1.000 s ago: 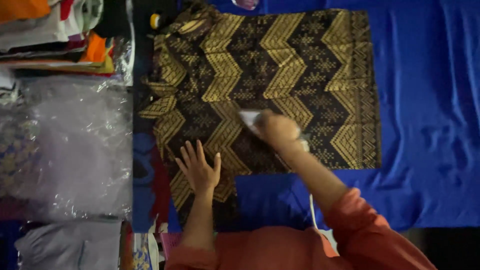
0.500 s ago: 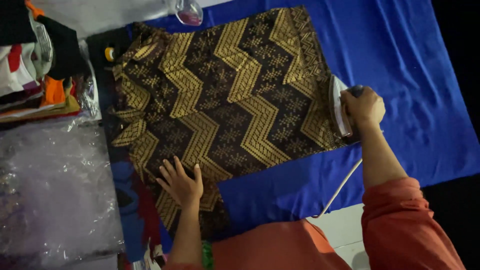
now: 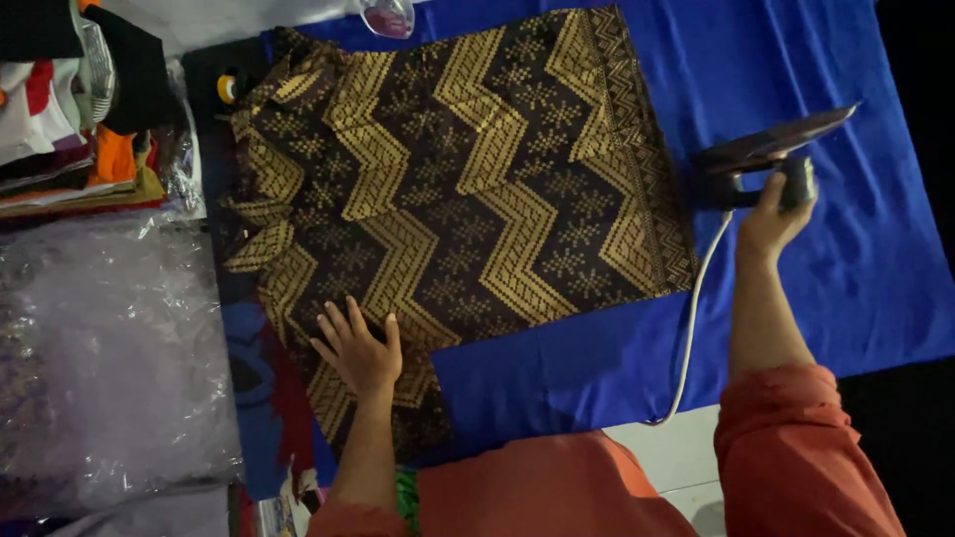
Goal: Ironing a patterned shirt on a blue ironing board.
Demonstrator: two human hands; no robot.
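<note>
A dark brown shirt (image 3: 468, 189) with gold zigzag bands lies spread flat on a blue cloth (image 3: 826, 268). My left hand (image 3: 355, 348) rests flat on the shirt's near sleeve, fingers apart. My right hand (image 3: 776, 214) grips the handle of an electric iron (image 3: 771, 154), which stands tipped up on the blue cloth just right of the shirt's hem. The iron's white cord (image 3: 691, 328) runs down towards me.
A stack of folded clothes (image 3: 80, 109) sits at the upper left. A crinkled clear plastic bag (image 3: 109, 358) lies at the left. A clear glass object (image 3: 388, 15) stands at the top edge. A small yellow and black roll (image 3: 229, 88) lies by the shirt's collar.
My right hand carried the iron off the shirt's middle, rightwards past the hem, and stood it on the blue cloth. My left hand stayed on the sleeve.
</note>
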